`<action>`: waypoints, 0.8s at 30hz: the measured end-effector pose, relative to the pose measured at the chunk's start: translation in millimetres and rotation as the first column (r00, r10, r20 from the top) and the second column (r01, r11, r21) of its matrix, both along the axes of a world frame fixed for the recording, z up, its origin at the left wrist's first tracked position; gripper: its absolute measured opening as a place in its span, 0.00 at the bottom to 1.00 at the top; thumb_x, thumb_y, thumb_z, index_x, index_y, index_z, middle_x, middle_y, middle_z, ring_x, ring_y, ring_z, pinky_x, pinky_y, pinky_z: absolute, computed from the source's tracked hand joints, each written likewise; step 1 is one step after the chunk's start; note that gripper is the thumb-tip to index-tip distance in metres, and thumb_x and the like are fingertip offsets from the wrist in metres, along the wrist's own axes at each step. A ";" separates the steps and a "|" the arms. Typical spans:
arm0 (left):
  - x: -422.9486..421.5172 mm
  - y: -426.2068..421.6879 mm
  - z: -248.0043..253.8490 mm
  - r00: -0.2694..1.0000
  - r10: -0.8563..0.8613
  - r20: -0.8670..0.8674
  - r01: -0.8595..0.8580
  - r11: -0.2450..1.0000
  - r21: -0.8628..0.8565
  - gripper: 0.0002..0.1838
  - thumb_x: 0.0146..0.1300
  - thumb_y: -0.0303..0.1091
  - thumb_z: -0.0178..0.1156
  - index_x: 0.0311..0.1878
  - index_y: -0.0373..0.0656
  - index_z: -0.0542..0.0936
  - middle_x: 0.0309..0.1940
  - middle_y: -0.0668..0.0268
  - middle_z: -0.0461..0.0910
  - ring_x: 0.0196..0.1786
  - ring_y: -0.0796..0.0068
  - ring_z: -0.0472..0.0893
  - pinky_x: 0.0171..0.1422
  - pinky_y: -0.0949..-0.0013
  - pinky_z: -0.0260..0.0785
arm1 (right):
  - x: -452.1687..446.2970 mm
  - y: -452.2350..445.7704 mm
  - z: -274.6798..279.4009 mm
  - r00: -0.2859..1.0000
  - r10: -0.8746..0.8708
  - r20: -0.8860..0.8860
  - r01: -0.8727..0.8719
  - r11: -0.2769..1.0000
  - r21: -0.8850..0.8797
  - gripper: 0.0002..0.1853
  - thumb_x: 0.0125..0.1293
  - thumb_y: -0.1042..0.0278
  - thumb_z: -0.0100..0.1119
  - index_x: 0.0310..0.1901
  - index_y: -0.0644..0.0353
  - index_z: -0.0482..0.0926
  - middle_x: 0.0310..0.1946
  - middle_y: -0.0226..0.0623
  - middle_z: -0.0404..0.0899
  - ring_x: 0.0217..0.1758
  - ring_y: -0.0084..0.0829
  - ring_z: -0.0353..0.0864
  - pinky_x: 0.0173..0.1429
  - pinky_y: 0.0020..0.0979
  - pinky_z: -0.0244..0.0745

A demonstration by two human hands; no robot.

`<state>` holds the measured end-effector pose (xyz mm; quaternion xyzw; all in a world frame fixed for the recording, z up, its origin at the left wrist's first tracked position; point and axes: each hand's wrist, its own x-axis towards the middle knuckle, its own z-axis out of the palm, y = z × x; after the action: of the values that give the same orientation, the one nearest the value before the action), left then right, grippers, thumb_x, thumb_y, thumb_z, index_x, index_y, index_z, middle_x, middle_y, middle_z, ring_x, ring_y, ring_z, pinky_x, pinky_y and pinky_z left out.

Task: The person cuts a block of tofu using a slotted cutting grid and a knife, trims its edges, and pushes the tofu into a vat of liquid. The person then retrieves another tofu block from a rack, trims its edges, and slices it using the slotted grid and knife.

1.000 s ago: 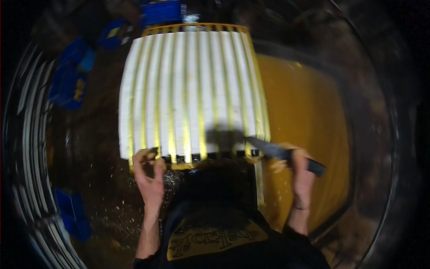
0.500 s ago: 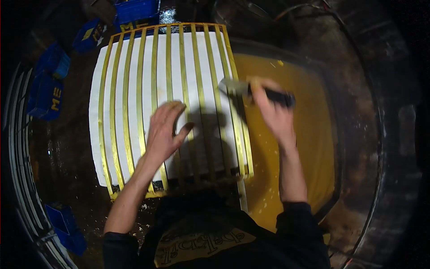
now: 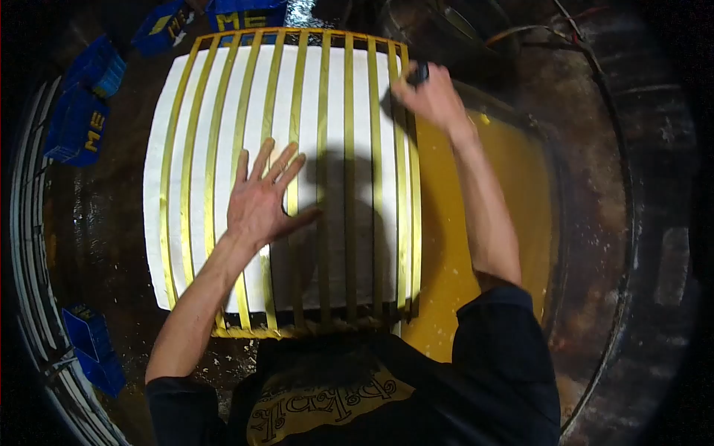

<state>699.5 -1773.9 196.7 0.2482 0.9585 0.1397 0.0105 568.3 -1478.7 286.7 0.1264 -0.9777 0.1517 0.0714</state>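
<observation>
1. Compared with half a second ago, the left hand [image 3: 259, 204] is spreading its fingers wider, and the right hand [image 3: 431, 97] is sitting farther away from the body, near the far right corner of the yellow slatted rack [image 3: 323, 111].
2. At far left, a blue crate [image 3: 76, 126] lettered ME is standing well apart from both hands.
3. White sheet [image 3: 283, 111] is showing between the slats and is reaching past them on the left; the slats' long axis is running from the near edge, by the body, to the far edge.
4. Over the middle slats, the left grip is staying empty, fingers fanned toward the far edge; whether the palm is touching, I cannot tell. It is lying nearer the rack's centre.
5. Along the right edge, the right grip is closing around a black-handled tool [image 3: 421, 73], its working end not showing. Most of the rack is lying to its left and nearer the body.
</observation>
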 end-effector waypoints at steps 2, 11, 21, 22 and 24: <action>0.3 -1.5 -3.5 0.999 -0.008 -0.033 0.007 1.000 -0.010 0.49 0.53 0.71 0.60 0.73 0.52 0.65 0.77 0.70 0.57 0.80 0.59 0.48 0.83 0.45 0.32 | 110.6 -10.8 10.1 0.998 -0.006 0.065 0.018 0.983 -0.185 0.14 0.59 0.61 0.61 0.25 0.64 0.78 0.16 0.42 0.75 0.18 0.39 0.72 0.31 0.41 0.73; -1.3 -2.4 -7.5 0.999 -0.025 -0.047 0.028 0.998 0.062 0.49 0.54 0.73 0.59 0.73 0.51 0.65 0.76 0.70 0.57 0.80 0.56 0.48 0.82 0.40 0.30 | 259.9 -26.3 48.5 0.981 -0.016 0.191 0.122 0.820 -0.559 0.08 0.59 0.71 0.64 0.36 0.66 0.79 0.26 0.33 0.80 0.30 0.21 0.79 0.36 0.24 0.74; -5.7 -9.2 -1.3 0.998 -0.042 -0.037 0.048 0.981 0.190 0.48 0.50 0.71 0.63 0.69 0.48 0.71 0.76 0.69 0.58 0.79 0.51 0.50 0.80 0.35 0.37 | -95.3 -43.6 -9.9 0.946 0.083 -0.312 -0.104 0.993 -0.052 0.12 0.60 0.61 0.61 0.34 0.64 0.80 0.26 0.57 0.79 0.33 0.58 0.79 0.40 0.43 0.77; -6.3 -8.7 -1.3 0.998 -0.041 -0.043 0.048 0.981 0.188 0.49 0.50 0.72 0.63 0.69 0.48 0.70 0.76 0.69 0.58 0.79 0.51 0.50 0.79 0.34 0.37 | -102.2 -36.6 -20.1 0.971 0.062 -0.231 -0.058 0.998 0.026 0.14 0.59 0.59 0.61 0.33 0.65 0.80 0.26 0.59 0.79 0.34 0.59 0.79 0.42 0.44 0.77; -5.2 -7.4 -4.3 0.998 -0.048 -0.042 0.055 0.979 0.198 0.49 0.50 0.72 0.62 0.69 0.48 0.70 0.76 0.69 0.58 0.79 0.51 0.50 0.79 0.33 0.37 | -56.2 -35.6 -7.3 0.997 0.017 -0.071 -0.020 0.999 -0.041 0.16 0.58 0.58 0.60 0.31 0.66 0.80 0.25 0.56 0.80 0.31 0.58 0.79 0.39 0.44 0.78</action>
<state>694.3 -1781.3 192.4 0.2754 0.9330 0.2301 -0.0285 512.1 -1514.3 279.4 0.1391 -0.9700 0.1683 0.1072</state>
